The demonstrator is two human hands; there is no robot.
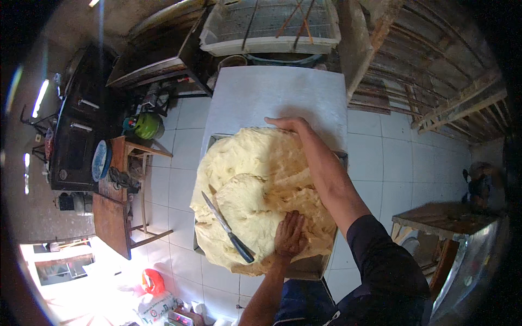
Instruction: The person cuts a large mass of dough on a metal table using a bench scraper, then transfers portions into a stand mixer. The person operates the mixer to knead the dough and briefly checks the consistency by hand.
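Observation:
A huge mound of pale yellow dough (244, 157) spreads over a metal tray (307, 270), hiding most of it and bulging past its sides. My left hand (291, 234) lies flat on the dough's near right part, fingers stretched forward. Reaching across the right side, my right hand (288, 124) rests against the dough's far edge; a finger or thumb points left, and the other fingers are partly hidden. A knife (227, 228) with a black handle lies on the dough, left of my left hand, blade pointing away and untouched.
Beneath the tray is a table with a pale smooth top (277, 92). Beyond it stands a white crate (272, 46) with thin sticks across it. Wooden racks (435, 70) fill the far right. A wooden bench (111, 212) and green gas cylinder (148, 126) stand left.

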